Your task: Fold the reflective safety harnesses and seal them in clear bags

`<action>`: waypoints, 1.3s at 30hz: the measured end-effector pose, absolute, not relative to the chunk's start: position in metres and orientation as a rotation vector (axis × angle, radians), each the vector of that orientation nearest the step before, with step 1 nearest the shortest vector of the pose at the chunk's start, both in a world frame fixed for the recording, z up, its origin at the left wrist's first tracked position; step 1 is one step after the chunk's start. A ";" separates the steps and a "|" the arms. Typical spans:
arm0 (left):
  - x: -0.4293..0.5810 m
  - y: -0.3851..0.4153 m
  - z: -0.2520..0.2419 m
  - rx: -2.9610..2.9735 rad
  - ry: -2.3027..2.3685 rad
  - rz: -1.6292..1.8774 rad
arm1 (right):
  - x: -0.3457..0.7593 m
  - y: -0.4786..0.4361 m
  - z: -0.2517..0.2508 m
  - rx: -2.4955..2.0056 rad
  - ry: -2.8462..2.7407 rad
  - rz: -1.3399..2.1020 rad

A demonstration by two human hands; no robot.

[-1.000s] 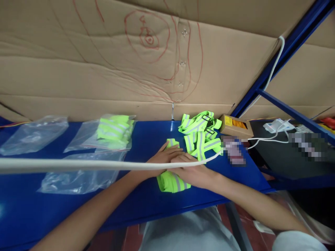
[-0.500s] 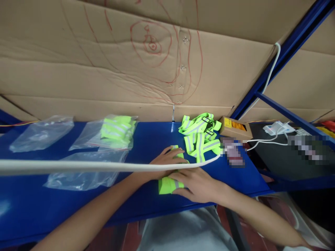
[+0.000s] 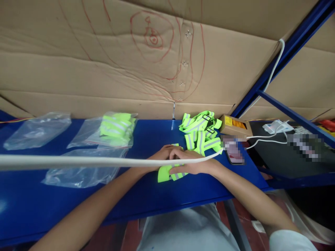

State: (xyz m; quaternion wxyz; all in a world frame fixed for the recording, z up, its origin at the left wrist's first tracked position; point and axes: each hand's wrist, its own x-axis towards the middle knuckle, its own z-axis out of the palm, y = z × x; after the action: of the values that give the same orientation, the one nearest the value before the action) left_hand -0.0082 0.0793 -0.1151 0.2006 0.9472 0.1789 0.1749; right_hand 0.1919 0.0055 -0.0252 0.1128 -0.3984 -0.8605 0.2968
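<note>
A folded neon-yellow reflective strap (image 3: 163, 174) with grey stripes lies on the blue table under both my hands. My left hand (image 3: 163, 153) is closed over its far part, with its fingertips partly hidden by my other hand. My right hand (image 3: 192, 166) grips the near part, its thumb along the strap and its fingers overlapping my left hand. A white cable (image 3: 146, 162) crosses in front of the hands and hides part of them. Just beyond, a loose heap of similar reflective straps (image 3: 200, 130) with black buckles touches or nearly touches the folded one.
Left on the blue table (image 3: 146, 198) lie a clear bag with folded yellow straps (image 3: 115, 127), and clear plastic bags (image 3: 42, 130). A phone (image 3: 235, 153) and a cardboard box (image 3: 237, 126) stand right. A cardboard wall (image 3: 104, 76) rises behind; a blue frame post (image 3: 277, 62) slants at right.
My right hand has moved up and closer over my left hand, and their fingers now overlap. The folded strap's near end sits slightly higher in view. The whole view has shifted slightly.
</note>
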 end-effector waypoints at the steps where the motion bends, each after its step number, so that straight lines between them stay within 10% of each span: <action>1: -0.009 0.079 -0.115 2.664 0.520 0.489 | 0.192 0.004 -0.030 -1.142 -2.510 0.725; 10: -0.020 0.082 -0.106 2.692 0.618 0.403 | 0.190 -0.013 -0.064 -1.113 -2.501 -0.162; 39: -0.027 0.063 -0.057 2.160 0.589 0.380 | 0.203 -0.006 -0.064 -1.086 -2.485 0.135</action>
State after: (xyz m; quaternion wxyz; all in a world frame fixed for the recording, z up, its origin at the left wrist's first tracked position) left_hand -0.0272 0.0628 -0.0573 0.4219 0.8623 0.2354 0.1516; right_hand 0.2031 -0.0060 -0.0644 0.2114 -0.3910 -0.8945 0.0487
